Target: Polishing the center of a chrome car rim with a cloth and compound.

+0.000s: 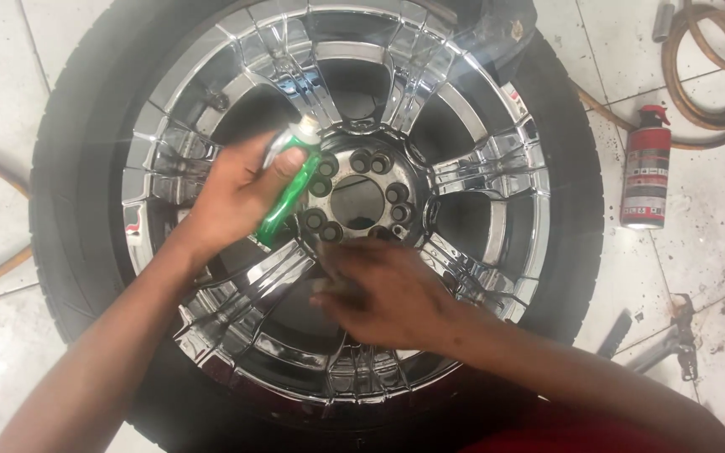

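Left hand [232, 193]: closed round green tube [289, 195], nozzle over hub [357, 197] of chrome wheel [497, 180].
Right hand [388, 294]: blurred, fingers on near spoke, grip indiscernible.
Advice: squeeze sparingly, rub evenly.

The chrome wheel [329, 201] in its black tyre [69, 243] fills the middle, its spokes leaving deep gaps around the hub, while bare tiled floor [10, 369] lies open to the left and a spray can [645, 168], coiled hose [715, 75] and metal tools [669, 340] crowd the right.
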